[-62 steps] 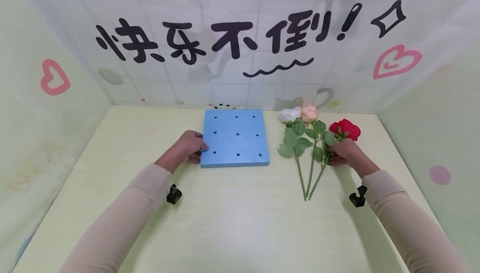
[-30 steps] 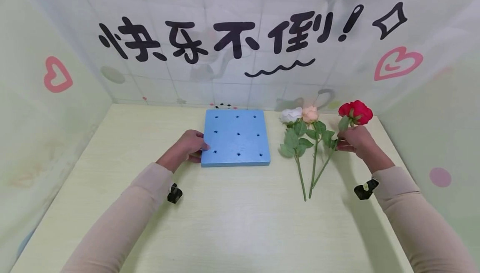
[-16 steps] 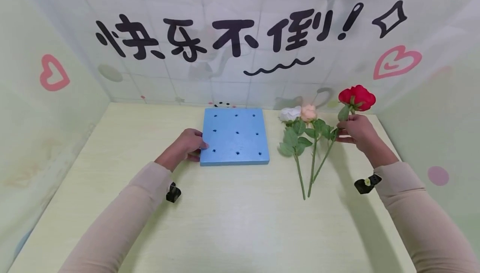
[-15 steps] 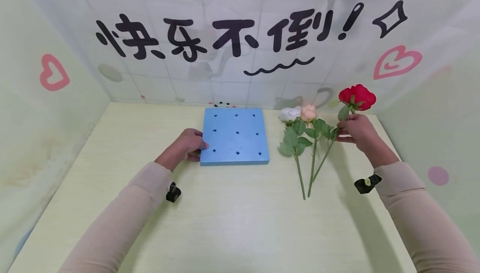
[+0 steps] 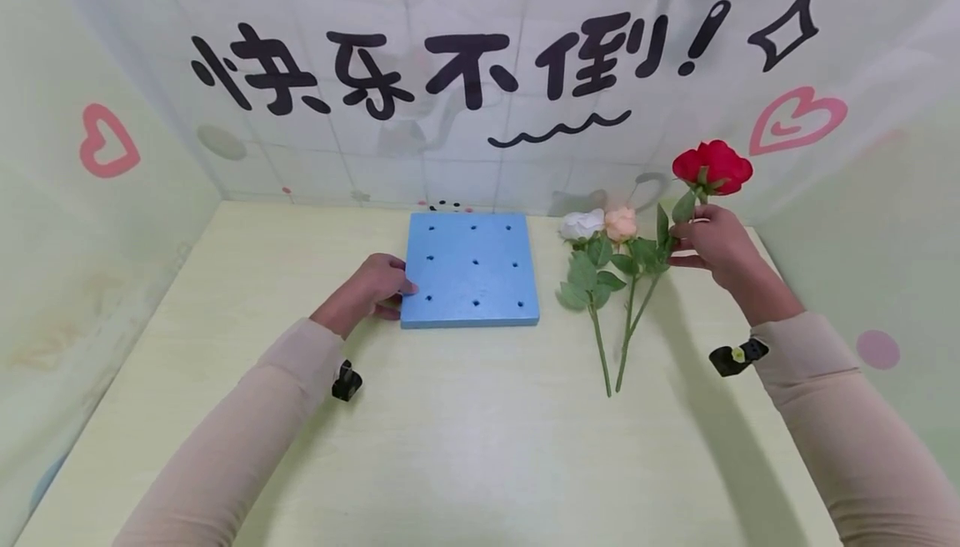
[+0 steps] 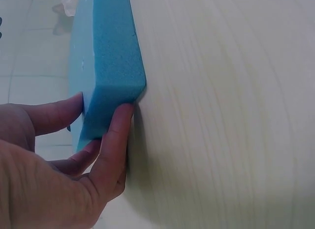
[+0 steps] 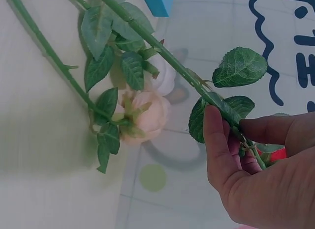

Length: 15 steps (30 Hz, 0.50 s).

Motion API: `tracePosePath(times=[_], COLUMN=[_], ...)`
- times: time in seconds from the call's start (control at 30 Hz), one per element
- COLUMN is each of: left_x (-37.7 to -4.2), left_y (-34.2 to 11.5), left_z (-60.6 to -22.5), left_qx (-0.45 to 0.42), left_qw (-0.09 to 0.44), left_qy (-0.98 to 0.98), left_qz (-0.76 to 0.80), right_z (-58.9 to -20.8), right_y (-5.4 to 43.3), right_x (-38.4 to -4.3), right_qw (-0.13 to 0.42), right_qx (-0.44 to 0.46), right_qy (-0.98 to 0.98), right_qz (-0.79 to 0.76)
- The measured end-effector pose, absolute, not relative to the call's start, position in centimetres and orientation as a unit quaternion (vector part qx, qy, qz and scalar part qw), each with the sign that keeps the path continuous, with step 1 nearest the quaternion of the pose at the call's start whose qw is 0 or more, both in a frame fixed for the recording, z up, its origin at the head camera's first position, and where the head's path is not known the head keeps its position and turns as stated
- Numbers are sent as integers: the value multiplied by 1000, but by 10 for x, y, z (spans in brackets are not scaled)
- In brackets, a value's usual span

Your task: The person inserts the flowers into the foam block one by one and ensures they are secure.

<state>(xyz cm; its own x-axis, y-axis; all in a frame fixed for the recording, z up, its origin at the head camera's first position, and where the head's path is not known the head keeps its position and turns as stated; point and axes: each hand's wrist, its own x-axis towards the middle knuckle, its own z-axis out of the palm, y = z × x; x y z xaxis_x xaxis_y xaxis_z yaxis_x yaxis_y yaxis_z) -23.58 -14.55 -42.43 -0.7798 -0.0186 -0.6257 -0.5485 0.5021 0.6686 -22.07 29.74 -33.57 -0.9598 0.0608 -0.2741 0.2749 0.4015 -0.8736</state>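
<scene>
On my feed, one blue block (image 5: 491, 280) with nine holes (image 5: 476, 262) lies mid-frame on the table (image 5: 465, 455), and I see its left edge pinched by the left hand (image 5: 377, 283). Right of centre, the right hand (image 5: 718, 245) pinches one red rose (image 5: 712, 168) by the stem (image 7: 172, 59), bloom up off the table; one white rose (image 5: 582, 224) and one peach rose (image 5: 620, 223) lie left of it, three roses total.

Left grip (image 5: 381, 282) pinches down low — right grip (image 5: 714, 243), well apart, pinches higher up.
</scene>
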Motion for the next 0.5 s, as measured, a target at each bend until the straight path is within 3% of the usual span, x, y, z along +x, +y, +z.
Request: tracePosePath(times=[0.5], left_x=[-236], left_y=[-147], left_z=[-423], left_qx=[-167], left_qw=[284], left_qy=[816], left_qz=[474], right_z=[-316], right_y=[270], right_x=[-222], right_qw=[71], right_qx=[50], right_qy=[841], right_qz=[-534])
